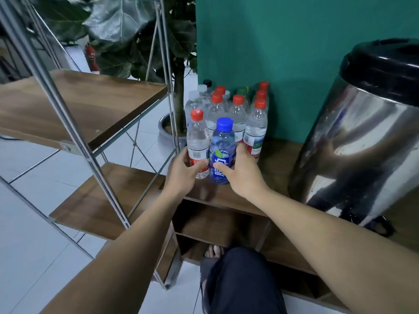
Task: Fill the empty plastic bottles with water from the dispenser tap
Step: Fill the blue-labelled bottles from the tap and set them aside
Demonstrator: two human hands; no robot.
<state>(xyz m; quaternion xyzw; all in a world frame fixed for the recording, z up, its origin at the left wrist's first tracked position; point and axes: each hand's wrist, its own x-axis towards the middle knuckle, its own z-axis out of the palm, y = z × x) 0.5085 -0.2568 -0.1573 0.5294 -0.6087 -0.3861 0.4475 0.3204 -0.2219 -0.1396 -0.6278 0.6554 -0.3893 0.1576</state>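
1. Holding two front bottles on the table [278, 152]: left hand [184, 169] wraps the red-capped bottle [197, 141], right hand [241, 172] the blue bottle [222, 152]; fingers curl round each.
2. Grip low and lift straight, clear of the cluster [238, 109], towards the dispenser [362, 132].
3. Blue label shows "3D" and white characters, otherwise unreadable.

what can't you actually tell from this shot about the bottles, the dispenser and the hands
Head view only:
- Dispenser: its right side is cut off by the frame edge; the tap is dark and unclear.
- Back bottles: fill level is hidden by the bottles in front.
- Blue bottle: the tint hides its contents.
- Right hand: fingertips are behind the blue bottle.
- Left hand: its grip on the red-capped bottle is partly hidden.
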